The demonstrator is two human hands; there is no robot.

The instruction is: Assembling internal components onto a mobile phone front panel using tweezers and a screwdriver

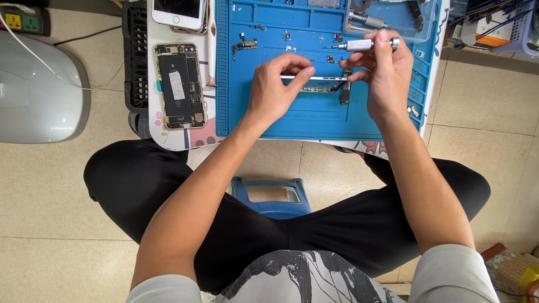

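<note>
A thin white strip, most likely a slim tool or a narrow part, is pinched between the fingertips of the left hand and held level just above the blue repair mat, probably so it stays steady over the long narrow circuit board lying under it at roughly the mat's centre. The board looks dark and skinny, with a small black block hanging off its right end; finer detail can't be made out. A small silver precision screwdriver is gripped by the right hand, fingers closed around the barrel, tip pointed toward 9 o'clock and kept clear of the board, so it seems parked in the hand rather than in use. Tiny screws and brackets are scattered over the mat at 10 to 12 o'clock from the hands, presumably laid out so nothing gets lost. An opened gold phone body is set at 9 o'clock on the bench edge, battery and internals exposed, with a detached white-framed screen above it at 10 o'clock. A clear plastic tray with more tools sits at 1 o'clock. A blue stool is visible between the crossed legs at 6 o'clock.
</note>
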